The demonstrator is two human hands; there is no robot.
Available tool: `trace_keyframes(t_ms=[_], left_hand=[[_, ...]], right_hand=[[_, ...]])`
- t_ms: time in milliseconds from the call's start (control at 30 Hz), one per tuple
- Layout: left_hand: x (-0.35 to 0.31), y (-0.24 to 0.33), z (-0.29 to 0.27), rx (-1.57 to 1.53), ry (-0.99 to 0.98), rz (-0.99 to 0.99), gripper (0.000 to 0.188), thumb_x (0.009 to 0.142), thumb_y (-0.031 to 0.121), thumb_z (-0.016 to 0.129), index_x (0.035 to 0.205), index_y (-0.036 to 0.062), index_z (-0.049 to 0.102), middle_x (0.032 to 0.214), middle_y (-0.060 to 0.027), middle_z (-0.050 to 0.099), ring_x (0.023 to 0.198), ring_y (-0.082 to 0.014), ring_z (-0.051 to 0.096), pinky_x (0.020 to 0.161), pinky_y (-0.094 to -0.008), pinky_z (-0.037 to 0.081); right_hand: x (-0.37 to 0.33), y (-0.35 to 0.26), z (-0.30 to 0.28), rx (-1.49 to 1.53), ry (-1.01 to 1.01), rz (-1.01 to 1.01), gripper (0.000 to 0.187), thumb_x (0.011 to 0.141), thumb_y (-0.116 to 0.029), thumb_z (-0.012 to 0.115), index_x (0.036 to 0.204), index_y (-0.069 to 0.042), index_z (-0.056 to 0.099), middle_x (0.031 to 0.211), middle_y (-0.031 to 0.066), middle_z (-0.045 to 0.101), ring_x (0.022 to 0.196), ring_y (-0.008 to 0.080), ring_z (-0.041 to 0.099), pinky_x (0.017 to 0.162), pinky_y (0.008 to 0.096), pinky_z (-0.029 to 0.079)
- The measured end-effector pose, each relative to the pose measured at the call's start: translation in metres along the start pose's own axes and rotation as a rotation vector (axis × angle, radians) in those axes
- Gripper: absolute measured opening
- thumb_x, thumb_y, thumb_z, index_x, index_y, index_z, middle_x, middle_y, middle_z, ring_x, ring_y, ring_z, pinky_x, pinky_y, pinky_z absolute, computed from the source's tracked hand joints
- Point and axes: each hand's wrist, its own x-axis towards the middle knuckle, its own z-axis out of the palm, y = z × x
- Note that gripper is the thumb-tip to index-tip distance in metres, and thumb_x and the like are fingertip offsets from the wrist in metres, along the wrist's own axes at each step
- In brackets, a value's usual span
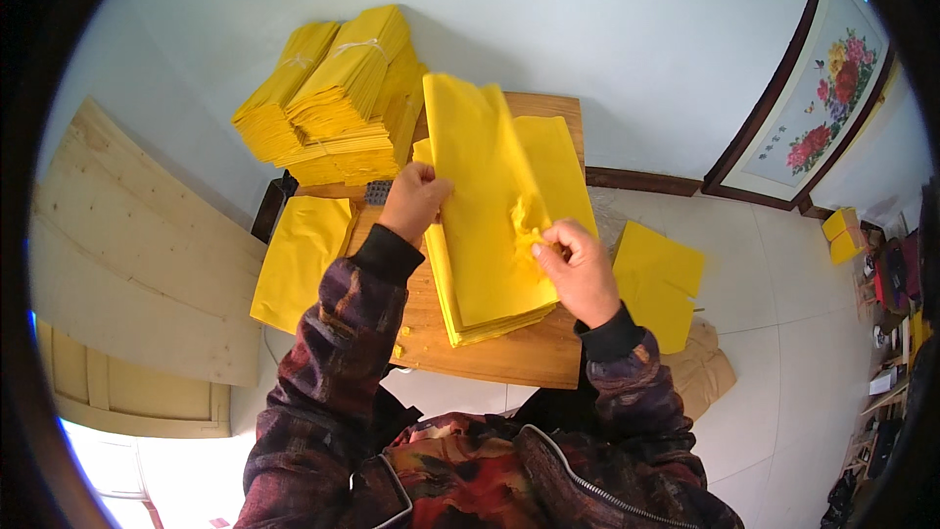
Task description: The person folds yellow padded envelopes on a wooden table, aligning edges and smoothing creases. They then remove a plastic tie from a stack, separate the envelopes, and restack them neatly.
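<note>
On the wooden table [509, 358], a yellow paper sheet [470, 147] is lifted at its far end above a stack of yellow paper [490, 331]. My left hand [416, 201] is closed on the sheet's left edge, thumb and fingers pinched together. At the sheet's right side, my right hand [580, 272] pinches a crumpled, torn-looking yellow paper strip [524, 223]. Whether that strip is still joined to the sheet I cannot tell. Another flat yellow sheet [558, 157] shows behind, on the right.
Tied bundles of yellow paper [343, 78] are piled at the back left against the wall. A yellow sheet [299, 260] lies at the table's left edge, near small yellow scraps [399, 350]. Yellow paper [656, 279] and a brown bag [705, 372] are right of the table.
</note>
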Motion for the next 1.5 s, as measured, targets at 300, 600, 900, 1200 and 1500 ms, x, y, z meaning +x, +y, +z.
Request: trace_keyframes(t_ms=[300, 600, 900, 1200, 1500], left_hand=[[0.110, 0.046, 0.099, -0.034, -0.128, 0.002, 0.017, 0.084, 0.009, 0.056, 0.101, 0.0029, 0.057, 0.085, -0.0055, 0.061, 0.065, -0.0183, 0.060, 0.058, -0.0294, 0.050], [0.256, -0.099, 0.151, 0.645, -0.094, -0.243, 0.023, 0.088, 0.014, 0.050, 0.101, 0.0011, 0.064, 0.099, -0.0133, 0.064, 0.087, -0.0274, 0.064, 0.069, -0.0357, 0.052], [0.231, -0.092, 0.155, 1.555, -0.472, 0.073, 0.030, 0.091, 0.013, 0.044, 0.108, 0.0014, 0.065, 0.116, -0.0173, 0.062, 0.102, -0.0316, 0.062, 0.082, -0.0372, 0.051], [0.269, -0.169, 0.165, 1.028, -0.127, -0.274, 0.031, 0.090, 0.015, 0.045, 0.110, -0.0001, 0.064, 0.114, -0.0180, 0.063, 0.102, -0.0293, 0.062, 0.084, -0.0355, 0.051], [0.235, -0.134, 0.155, 1.679, -0.516, 0.154, 0.029, 0.088, 0.018, 0.048, 0.105, 0.0071, 0.068, 0.110, -0.0150, 0.065, 0.101, -0.0300, 0.063, 0.082, -0.0384, 0.051]], right_hand=[[0.074, 0.034, -0.092, -0.160, 0.158, -0.040, 0.015, 0.085, -0.006, 0.062, 0.077, -0.001, 0.051, 0.067, -0.0078, 0.042, 0.060, 0.0021, 0.034, 0.052, 0.0210, 0.031], [0.097, 0.148, -0.079, -0.241, 0.045, 0.162, 0.020, 0.080, -0.013, 0.064, 0.079, 0.004, 0.054, 0.072, 0.0141, 0.054, 0.062, 0.0245, 0.053, 0.057, 0.0343, 0.042], [0.075, 0.176, -0.055, -0.189, 0.102, 0.189, 0.016, 0.081, -0.010, 0.063, 0.077, 0.003, 0.054, 0.070, 0.0102, 0.052, 0.064, 0.0217, 0.050, 0.058, 0.0316, 0.040], [0.071, 0.178, -0.051, -0.189, 0.104, 0.233, 0.015, 0.082, -0.010, 0.063, 0.079, 0.002, 0.054, 0.071, 0.0115, 0.053, 0.065, 0.0235, 0.051, 0.058, 0.0322, 0.041], [0.072, 0.189, -0.043, -0.186, 0.052, 0.359, 0.016, 0.081, -0.012, 0.063, 0.083, 0.002, 0.057, 0.077, 0.0178, 0.058, 0.071, 0.0321, 0.057, 0.064, 0.0362, 0.045]])
